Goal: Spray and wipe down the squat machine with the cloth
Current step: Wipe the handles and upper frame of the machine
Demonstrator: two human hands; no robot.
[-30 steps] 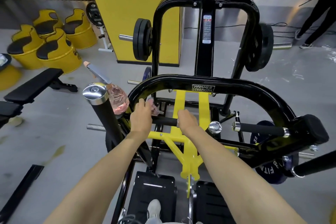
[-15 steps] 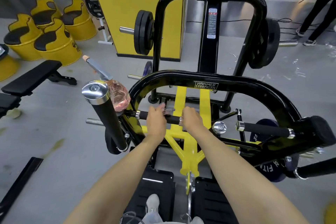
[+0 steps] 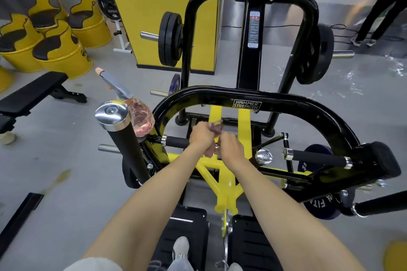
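The left hand (image 3: 201, 136) is curled tightly round a small pinkish-brown cloth (image 3: 217, 127), which is wrapped on a black foam-covered handle (image 3: 176, 142) low inside the black and yellow steel squat machine (image 3: 286, 103). The right hand (image 3: 231, 150) is curled just beside it at the handle's inner end; whether bar or cloth is gripped cannot be told. The handle's long axis runs level, left to right. Bare foam is left between the left hand and a chrome collar (image 3: 163, 140). A clear pink spray bottle (image 3: 142, 119) is seen near the handle's outer end, against a chrome-capped black upright post (image 3: 112, 113).
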